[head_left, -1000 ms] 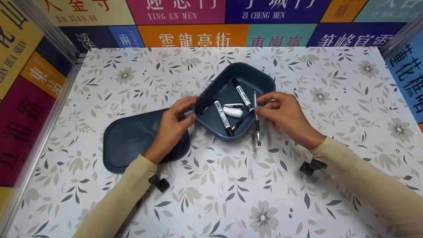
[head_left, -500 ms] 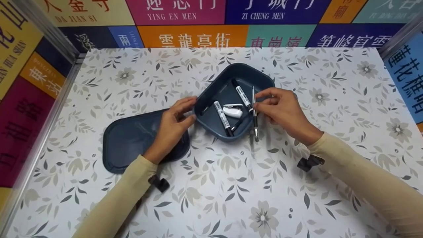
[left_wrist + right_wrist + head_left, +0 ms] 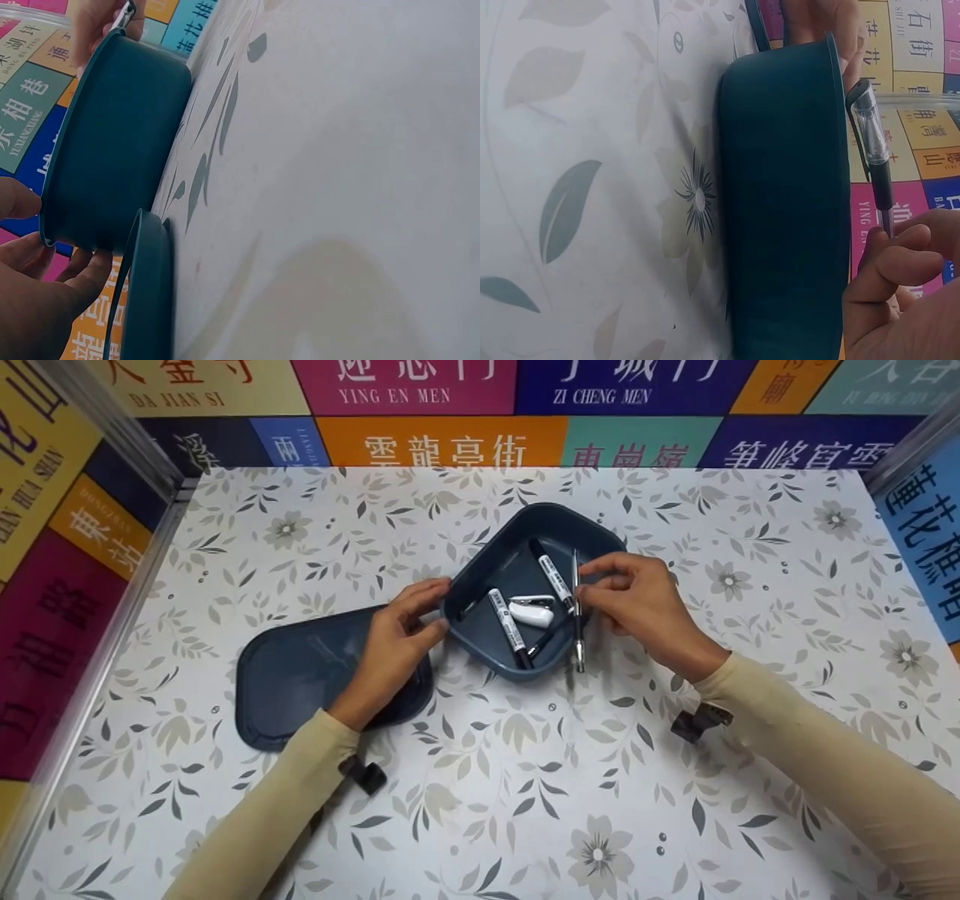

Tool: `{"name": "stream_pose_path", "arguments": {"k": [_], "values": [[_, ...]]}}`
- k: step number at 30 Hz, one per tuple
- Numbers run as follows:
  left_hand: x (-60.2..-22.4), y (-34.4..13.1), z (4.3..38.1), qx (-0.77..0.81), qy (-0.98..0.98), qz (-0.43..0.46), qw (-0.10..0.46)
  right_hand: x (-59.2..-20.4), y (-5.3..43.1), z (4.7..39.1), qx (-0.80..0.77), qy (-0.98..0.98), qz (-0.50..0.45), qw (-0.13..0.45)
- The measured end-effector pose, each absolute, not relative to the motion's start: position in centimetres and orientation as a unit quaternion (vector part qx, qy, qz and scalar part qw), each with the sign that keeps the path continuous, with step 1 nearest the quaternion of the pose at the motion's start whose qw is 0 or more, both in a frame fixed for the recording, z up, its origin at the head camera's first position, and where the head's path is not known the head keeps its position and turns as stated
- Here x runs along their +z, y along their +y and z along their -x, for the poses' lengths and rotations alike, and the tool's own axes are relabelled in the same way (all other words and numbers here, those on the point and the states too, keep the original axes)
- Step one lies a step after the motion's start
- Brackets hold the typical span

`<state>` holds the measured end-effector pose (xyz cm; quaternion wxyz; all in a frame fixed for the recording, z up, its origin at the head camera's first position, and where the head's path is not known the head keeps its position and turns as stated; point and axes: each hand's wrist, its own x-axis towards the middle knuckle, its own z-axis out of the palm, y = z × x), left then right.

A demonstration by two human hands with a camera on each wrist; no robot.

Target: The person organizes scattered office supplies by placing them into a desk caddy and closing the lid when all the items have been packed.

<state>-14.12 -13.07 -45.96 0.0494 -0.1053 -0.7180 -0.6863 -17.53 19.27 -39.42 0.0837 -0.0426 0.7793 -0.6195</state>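
A dark blue open box [image 3: 491, 656] stands mid-table. My left hand [image 3: 397, 630] touches its left corner, fingertips on one side and thumb on the other; the left wrist view shows those fingers against the wall [image 3: 112, 150]. My right hand [image 3: 634, 600] pinches a pen [image 3: 577, 630] between thumb and fingers, above the box's right rim. The pen's clear cap with a black clip shows in the right wrist view [image 3: 870, 135]. Inside the box lie two white-and-black markers [image 3: 507, 619], a small white stapler-like item [image 3: 531, 615] and a slim dark item [image 3: 540, 643].
A dark blue lid [image 3: 300, 682] lies flat on the table to the left, partly under my left hand and wrist. The floral table [image 3: 480, 810] is bordered by panels [image 3: 442, 450] with printed lettering at the back and sides.
My right hand has shifted slightly toward the far side and left, bringing the pen closer over the box's right rim. The left hand, box and lid stay put.
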Motion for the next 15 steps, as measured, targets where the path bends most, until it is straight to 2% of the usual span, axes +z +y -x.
{"name": "stream_pose_path", "arguments": {"k": [15], "values": [[-45.88,-13.02,14.05,-0.682,-0.722,0.107,0.052,-39.47,18.86,18.3,-0.629,0.772,0.041,0.085]]}}
